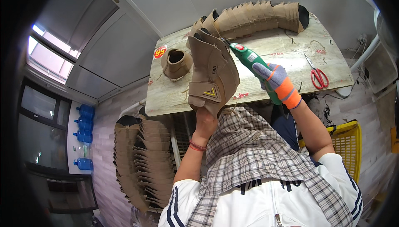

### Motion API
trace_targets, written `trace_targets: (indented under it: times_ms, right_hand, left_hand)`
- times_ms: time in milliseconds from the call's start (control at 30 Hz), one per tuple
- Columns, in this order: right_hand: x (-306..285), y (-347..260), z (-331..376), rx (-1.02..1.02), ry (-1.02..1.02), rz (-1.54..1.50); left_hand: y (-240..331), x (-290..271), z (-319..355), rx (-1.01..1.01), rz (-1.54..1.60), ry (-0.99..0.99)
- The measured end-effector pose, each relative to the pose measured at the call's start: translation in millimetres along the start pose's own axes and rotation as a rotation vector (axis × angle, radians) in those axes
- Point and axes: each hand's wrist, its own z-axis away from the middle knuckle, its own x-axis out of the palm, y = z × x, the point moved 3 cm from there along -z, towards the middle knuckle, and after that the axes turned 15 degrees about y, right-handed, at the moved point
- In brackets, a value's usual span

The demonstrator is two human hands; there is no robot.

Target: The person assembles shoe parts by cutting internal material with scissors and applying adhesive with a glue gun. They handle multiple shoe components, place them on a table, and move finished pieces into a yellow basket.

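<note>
Gripping a green tool (248,56) in the gloved right hand (277,80), beside a tan shoe upper (214,71) to that hand's left, fitted over the left hand (205,117), too covered to tell open from closed.

The person wears a white short-sleeved top (245,208) with dark lettering across the chest and a zip (278,218) with a metal pull; navy stripes (352,187) run down its sleeves (179,204); over it lies a plaid apron (253,156) in pale and dark checks; a grey glove (286,87) with orange bands covers the right hand (275,78); a red beaded bracelet (197,146) circles the left wrist (202,137).
</note>
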Motion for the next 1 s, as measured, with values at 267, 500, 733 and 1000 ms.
trace_targets:
  times_ms: [267, 500, 733, 1000]
  right_hand:
    - [-54, 22, -8, -0.044, 0.147, 0.060]
    - [-56, 19, 5, -0.031, 0.124, 0.201]
    - [-75, 29, 8, -0.112, 0.178, 0.400]
    - [-59, -1, 39, -0.678, 0.320, 0.581]
  left_hand:
    - [-14, -56, -100, 0.051, -0.293, 0.212]
    - [-138, -27, -171, -0.323, -0.658, -0.099]
    - [-95, -80, -198, -0.658, 0.066, 0.379]
    - [-83, -77, -175, -1.093, 1.676, 0.289]
